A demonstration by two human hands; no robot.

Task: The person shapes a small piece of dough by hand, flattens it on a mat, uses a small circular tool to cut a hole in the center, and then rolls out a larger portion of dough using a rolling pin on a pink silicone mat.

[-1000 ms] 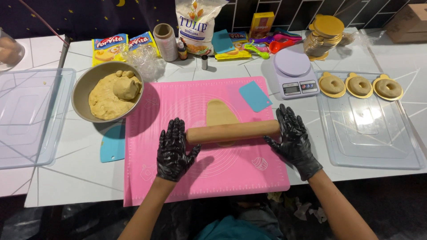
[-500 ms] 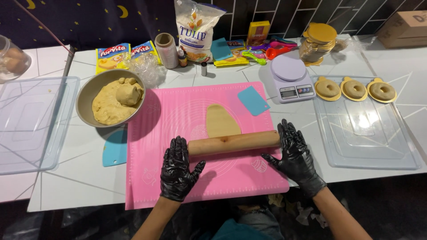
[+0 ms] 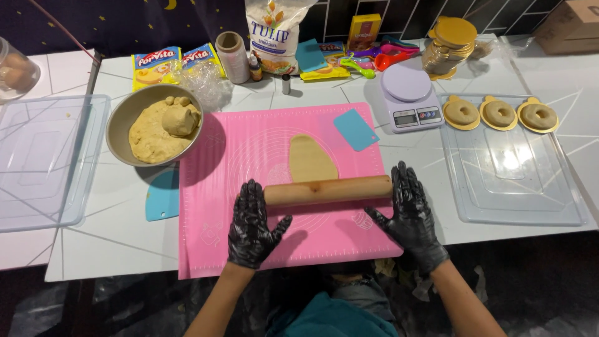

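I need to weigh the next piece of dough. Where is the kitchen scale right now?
In the head view the kitchen scale stands on the white table at the right, just past the pink mat's far right corner, beside the blue scraper.

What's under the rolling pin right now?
The rolling pin lies across the near end of a flat oval of dough on the pink mat. How far the dough runs beneath it is hidden.
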